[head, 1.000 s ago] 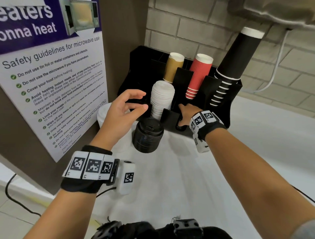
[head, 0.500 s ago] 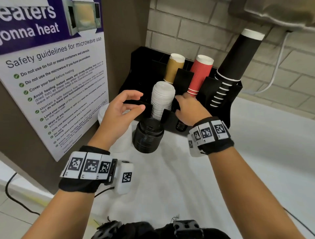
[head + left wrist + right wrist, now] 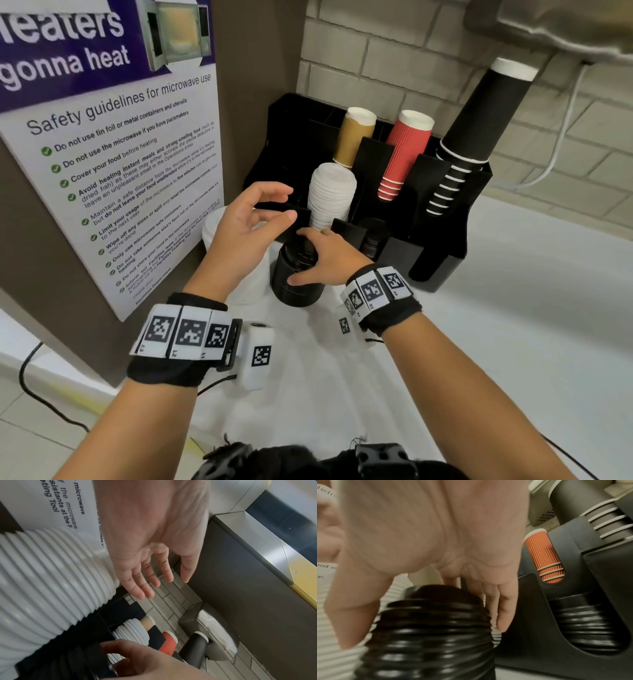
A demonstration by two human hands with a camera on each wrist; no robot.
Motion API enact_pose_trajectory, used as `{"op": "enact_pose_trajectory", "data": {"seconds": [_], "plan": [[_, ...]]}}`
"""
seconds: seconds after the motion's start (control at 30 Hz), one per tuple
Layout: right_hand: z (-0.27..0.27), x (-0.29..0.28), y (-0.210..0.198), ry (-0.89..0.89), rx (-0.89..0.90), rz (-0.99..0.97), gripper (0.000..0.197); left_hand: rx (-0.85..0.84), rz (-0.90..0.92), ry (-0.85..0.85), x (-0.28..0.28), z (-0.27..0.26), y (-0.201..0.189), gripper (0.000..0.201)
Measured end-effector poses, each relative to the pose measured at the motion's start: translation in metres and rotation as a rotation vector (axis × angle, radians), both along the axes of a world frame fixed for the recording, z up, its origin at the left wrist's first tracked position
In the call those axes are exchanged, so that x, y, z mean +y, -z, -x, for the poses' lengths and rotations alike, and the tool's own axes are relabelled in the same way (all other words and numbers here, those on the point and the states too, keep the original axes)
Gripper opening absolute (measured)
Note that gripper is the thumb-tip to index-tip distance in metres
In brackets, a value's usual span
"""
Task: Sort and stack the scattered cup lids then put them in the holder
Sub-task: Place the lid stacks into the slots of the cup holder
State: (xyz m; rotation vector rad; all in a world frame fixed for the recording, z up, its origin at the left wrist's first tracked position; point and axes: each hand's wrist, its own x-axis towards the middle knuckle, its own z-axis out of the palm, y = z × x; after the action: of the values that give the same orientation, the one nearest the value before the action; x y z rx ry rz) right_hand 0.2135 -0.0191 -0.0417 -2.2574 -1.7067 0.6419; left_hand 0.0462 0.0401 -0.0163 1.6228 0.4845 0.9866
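Observation:
A black lid stack [image 3: 294, 294] [image 3: 428, 649] stands on the white table in front of the black holder [image 3: 442, 253] [image 3: 573, 615]. My right hand [image 3: 301, 257] grips this stack near its top, thumb on the near side and fingers over the far side. Just above and left of it my left hand [image 3: 274, 205] [image 3: 154, 581] hovers with loose fingers, holding nothing. A tall loose white lid stack [image 3: 215, 233] [image 3: 42, 581] stands behind that hand. The holder carries white lids [image 3: 330, 195] and, one slot to the right, black lids [image 3: 375, 240] [image 3: 587, 626].
Brown cups [image 3: 354, 137], red cups [image 3: 404, 154] and tall black cups [image 3: 479, 116] fill the holder's back slots. A panel with a microwave poster [image 3: 120, 171] walls in the left side, brick wall behind. The white table [image 3: 479, 342] stretches right and toward me.
My right hand has come out of the holder's black-lid slot and moved left and toward me onto the black lid stack. The left hand has hardly moved.

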Motion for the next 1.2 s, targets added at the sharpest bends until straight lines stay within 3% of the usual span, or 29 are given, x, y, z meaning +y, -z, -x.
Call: {"op": "enact_pose_trajectory", "data": {"seconds": [0.17, 0.27, 0.33, 0.43, 0.53, 0.87, 1.2], "plan": [[-0.001, 0.001, -0.003, 0.017, 0.020, -0.055, 0.091, -0.013, 0.005, 0.000, 0.002, 0.000, 0.001, 0.029], [-0.007, -0.006, -0.014, 0.072, 0.093, -0.211, 0.087, -0.027, 0.002, -0.012, 0.001, -0.001, 0.001, 0.031], [-0.008, -0.017, -0.025, 0.119, 0.290, -0.363, 0.083, -0.004, -0.007, -0.012, -0.001, -0.003, 0.000, 0.041], [0.001, -0.038, -0.042, 0.103, 0.687, -0.480, 0.078, 0.075, 0.025, 0.159, -0.006, -0.007, 0.002, 0.083], [0.014, -0.055, -0.049, 0.032, 0.830, -0.510, 0.073, 0.084, 0.054, 0.300, -0.014, -0.011, 0.004, 0.102], [0.008, -0.084, -0.059, 0.124, 0.791, -0.558, 0.057, 0.032, 0.040, 0.357, -0.023, -0.020, 0.000, 0.088], [0.004, -0.090, -0.055, 0.182, 0.735, -0.595, 0.063, 0.058, 0.037, 0.398, -0.027, -0.030, 0.001, 0.094]]}}
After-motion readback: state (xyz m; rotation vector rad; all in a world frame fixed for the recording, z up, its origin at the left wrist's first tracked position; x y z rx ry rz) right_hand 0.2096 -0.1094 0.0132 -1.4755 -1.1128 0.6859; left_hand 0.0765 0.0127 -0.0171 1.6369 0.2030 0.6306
